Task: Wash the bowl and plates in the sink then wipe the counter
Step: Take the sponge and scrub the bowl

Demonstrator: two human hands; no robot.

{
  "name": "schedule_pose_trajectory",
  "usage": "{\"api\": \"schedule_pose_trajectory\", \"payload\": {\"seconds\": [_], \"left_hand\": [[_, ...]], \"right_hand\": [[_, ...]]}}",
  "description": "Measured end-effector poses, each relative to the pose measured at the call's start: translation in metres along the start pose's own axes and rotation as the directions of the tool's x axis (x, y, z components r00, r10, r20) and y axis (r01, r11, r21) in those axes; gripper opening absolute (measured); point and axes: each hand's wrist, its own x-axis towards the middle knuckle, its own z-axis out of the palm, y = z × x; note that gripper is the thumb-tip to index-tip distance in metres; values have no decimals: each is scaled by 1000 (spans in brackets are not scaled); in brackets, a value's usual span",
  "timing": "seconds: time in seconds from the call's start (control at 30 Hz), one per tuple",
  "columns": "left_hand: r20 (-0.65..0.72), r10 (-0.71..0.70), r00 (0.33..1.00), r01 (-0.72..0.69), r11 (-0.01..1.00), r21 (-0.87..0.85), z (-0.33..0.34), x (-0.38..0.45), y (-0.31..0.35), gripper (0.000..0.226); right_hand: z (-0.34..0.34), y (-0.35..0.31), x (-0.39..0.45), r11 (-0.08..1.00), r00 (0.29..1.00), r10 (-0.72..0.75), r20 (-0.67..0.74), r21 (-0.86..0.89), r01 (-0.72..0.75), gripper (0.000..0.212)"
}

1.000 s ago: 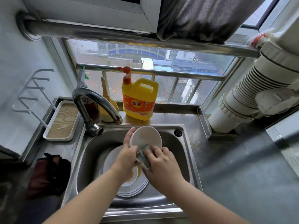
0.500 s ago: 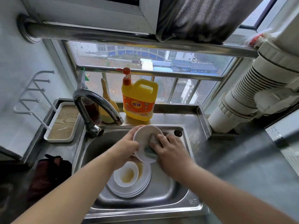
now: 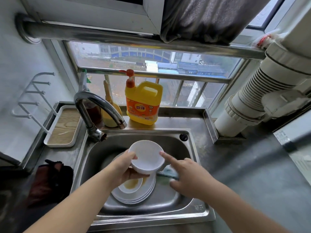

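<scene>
— Now, where is the bowl (image 3: 146, 157)?
— Over the sink (image 3: 193, 211), above the stack of plates (image 3: 143, 194). The left hand (image 3: 125, 169) grips it by the rim, thumb on the inside.
— And the right hand (image 3: 188, 175)?
— Just right of the bowl, forefinger straight and pointing at its rim; a sponge (image 3: 170, 173) sits under the palm, but whether the fingers hold it cannot be told.
— Landmarks?
— Behind the sink: tap (image 3: 99, 106) and yellow detergent jug (image 3: 143, 101).

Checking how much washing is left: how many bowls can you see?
2. One white bowl is held over the sink by the left hand. A second, sauce-stained bowl sits on the stacked plates below, partly hidden by that hand. More could be hidden.
</scene>
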Motion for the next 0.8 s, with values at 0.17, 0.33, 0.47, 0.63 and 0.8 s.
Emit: {"api": "schedule_pose_trajectory", "payload": {"seconds": [0.17, 0.33, 0.47, 0.63, 0.8], "left_hand": [[74, 81, 994, -97, 966, 241, -4, -11, -2, 30], [271, 629, 729, -542, 288, 790, -27, -3, -14, 68], [697, 614, 370, -598, -416, 684, -31, 6, -26, 37], [583, 665, 468, -715, -103, 692, -21, 15, -23, 19], [264, 558, 787, -617, 703, 353, -13, -4, -15, 19]], "right_hand": [[17, -10, 10, 996, 987, -89, -132, -4, 89, 44], [11, -8, 13, 996, 989, -11, -149, 91, 25, 29], [7, 0, 18, 981, 990, 20, -138, 191, 7, 24], [2, 5, 17, 954, 995, 33, -90, 301, -4, 30], [-9, 24, 7, 746, 946, 226, -234, 666, -13, 50]]}}
